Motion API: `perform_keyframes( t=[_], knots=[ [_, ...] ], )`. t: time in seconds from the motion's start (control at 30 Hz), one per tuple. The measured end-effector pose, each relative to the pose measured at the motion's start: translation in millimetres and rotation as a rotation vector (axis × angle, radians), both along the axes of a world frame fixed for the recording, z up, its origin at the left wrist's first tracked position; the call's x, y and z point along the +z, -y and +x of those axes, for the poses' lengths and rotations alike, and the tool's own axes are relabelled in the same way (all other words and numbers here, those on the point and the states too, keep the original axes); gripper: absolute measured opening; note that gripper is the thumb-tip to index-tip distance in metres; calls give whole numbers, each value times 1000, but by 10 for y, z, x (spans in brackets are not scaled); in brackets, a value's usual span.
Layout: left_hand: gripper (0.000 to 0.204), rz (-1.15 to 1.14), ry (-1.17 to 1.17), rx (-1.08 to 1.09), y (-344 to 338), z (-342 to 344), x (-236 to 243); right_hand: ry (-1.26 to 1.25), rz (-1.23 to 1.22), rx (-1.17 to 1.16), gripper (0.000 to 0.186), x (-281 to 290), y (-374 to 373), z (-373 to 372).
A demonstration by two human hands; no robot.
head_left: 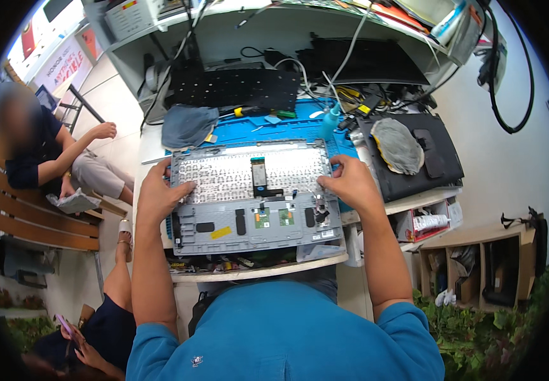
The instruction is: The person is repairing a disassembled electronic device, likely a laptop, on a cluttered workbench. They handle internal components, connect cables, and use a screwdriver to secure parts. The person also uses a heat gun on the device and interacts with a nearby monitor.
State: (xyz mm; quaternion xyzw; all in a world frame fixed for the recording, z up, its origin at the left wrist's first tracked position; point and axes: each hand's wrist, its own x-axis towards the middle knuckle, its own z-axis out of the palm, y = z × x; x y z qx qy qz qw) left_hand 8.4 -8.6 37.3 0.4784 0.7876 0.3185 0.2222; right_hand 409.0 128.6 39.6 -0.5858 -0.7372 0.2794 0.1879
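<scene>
A grey laptop top case (220, 220) lies face down at the front of the desk, its silver keyboard back (220, 174) showing a dark ribbon cable in the middle and a small green board lower down. My left hand (163, 189) grips its left edge with the thumb on top, and my right hand (344, 181) holds the right edge the same way. Beneath and behind it is a blue work mat (255, 130). A light-blue bottle (329, 124) stands just past the panel's back right corner.
Grey cloths (189, 127), a black laptop part (443, 155), cables and a perforated black mat (230, 89) crowd the desk below a shelf (274, 9). A seated person (39, 159) is at left, another person's legs and phone-holding hands (77, 343) at lower left. A wooden cubby (433, 273) stands at right.
</scene>
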Motion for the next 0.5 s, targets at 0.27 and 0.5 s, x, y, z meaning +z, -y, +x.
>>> perform_keyframes(
  t=[0.27,0.5],
  knots=[
    [111,-26,-161,122,12,203,93,3,47,-71,78,78,129,-135],
    [113,-140,-333,110,8,215,136,-22,201,-15,74,-96,88,-141]
  ],
)
